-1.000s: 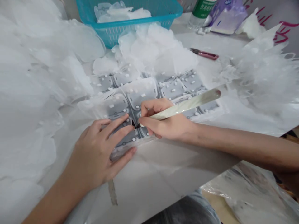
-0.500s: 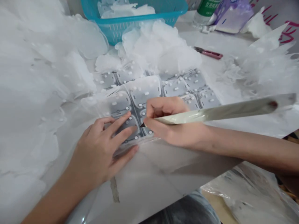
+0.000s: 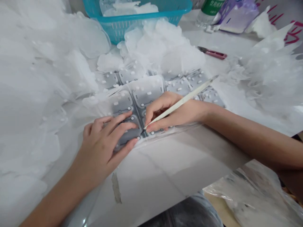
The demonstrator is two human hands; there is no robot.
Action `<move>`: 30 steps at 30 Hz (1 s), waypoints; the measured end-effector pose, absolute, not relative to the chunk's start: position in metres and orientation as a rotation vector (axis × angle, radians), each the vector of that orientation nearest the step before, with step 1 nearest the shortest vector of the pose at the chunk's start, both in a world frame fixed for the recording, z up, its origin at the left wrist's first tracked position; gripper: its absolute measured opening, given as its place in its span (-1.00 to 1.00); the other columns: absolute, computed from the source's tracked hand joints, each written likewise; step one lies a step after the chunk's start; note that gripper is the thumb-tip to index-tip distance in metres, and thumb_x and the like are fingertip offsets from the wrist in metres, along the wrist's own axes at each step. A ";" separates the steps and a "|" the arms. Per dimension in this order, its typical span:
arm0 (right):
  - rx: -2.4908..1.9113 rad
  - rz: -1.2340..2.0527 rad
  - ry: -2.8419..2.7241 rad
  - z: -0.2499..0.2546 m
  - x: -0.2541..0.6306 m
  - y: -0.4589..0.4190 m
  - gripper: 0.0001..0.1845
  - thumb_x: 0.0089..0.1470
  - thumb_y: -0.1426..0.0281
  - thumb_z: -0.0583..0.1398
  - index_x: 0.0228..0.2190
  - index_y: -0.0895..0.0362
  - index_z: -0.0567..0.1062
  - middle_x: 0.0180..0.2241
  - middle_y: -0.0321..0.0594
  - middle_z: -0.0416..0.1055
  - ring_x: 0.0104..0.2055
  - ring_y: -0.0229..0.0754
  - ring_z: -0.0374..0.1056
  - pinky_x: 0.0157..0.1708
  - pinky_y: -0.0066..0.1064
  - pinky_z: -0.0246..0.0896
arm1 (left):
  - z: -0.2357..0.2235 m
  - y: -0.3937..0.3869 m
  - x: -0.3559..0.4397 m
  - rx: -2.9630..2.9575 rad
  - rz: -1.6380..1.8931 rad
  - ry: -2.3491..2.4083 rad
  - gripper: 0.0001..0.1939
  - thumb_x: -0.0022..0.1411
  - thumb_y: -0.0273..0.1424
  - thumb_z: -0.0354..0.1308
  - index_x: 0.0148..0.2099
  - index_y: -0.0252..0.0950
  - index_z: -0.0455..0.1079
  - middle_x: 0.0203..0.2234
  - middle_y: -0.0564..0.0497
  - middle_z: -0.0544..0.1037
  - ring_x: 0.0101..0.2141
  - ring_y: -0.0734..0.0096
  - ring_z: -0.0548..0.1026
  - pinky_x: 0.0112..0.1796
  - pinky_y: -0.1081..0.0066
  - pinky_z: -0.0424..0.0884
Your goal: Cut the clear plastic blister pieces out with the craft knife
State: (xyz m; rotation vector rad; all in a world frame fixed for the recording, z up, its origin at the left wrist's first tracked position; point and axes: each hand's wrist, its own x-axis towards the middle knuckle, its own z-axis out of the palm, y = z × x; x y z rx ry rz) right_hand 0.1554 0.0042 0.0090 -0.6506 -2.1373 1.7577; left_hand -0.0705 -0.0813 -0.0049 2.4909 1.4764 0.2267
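Note:
My left hand (image 3: pixel 101 142) lies flat with its fingers spread, pressing on a grey moulded sheet (image 3: pixel 177 87) dotted with small white nubs. My right hand (image 3: pixel 171 110) grips a slim pale pointed tool (image 3: pixel 183 101) like a pen. The tool's dark tip touches the sheet in a groove between panels, just beside my left fingertips. Translucent film covers part of the sheet near both hands. My hands hide the panels beneath them.
Heaps of translucent film (image 3: pixel 47 72) fill the left side, and another heap (image 3: pixel 161 47) sits beyond the sheet. Behind it stand a blue plastic basket (image 3: pixel 115 30) holding film, a pink-handled tool (image 3: pixel 212 54) and a bottle (image 3: pixel 209 9). A plastic bag (image 3: pixel 251 192) lies at lower right.
The pale tool has swung from lying low toward the right to tilting up toward the far right. My right hand has shifted slightly toward the sheet, with the tip still at the groove.

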 end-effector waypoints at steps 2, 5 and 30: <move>-0.655 1.668 -2.192 0.010 0.156 0.004 -0.88 -0.03 0.49 0.26 -0.55 0.22 0.46 -0.63 -0.41 0.35 -0.62 -0.47 0.25 -0.65 -0.67 0.09 | -0.004 -0.079 -0.075 2.438 0.249 1.475 -0.70 0.28 -0.17 0.01 0.05 -0.04 0.28 0.19 0.10 0.32 0.08 0.00 0.25 -0.01 -0.01 0.20; -0.755 1.645 -2.102 0.006 0.159 0.007 -0.87 -0.03 0.51 0.24 -0.56 0.20 0.40 -0.67 -0.43 0.33 -0.66 -0.45 0.23 -0.69 -0.64 0.09 | -0.001 -0.070 -0.091 2.274 0.340 1.390 -0.57 0.21 -0.11 0.11 0.11 0.01 0.23 0.16 0.13 0.35 0.08 0.14 0.32 0.06 0.10 0.25; -1.011 1.617 -1.063 -0.012 0.102 -0.028 -0.88 -0.19 0.49 0.16 -0.58 0.10 0.27 -0.75 -0.51 0.18 -0.76 -0.43 -0.02 -0.55 -0.43 0.36 | -0.009 -0.066 -0.090 2.225 0.439 1.534 -0.35 0.16 0.01 0.09 0.23 -0.13 0.25 0.25 0.01 0.23 0.24 0.16 0.16 0.19 0.12 0.08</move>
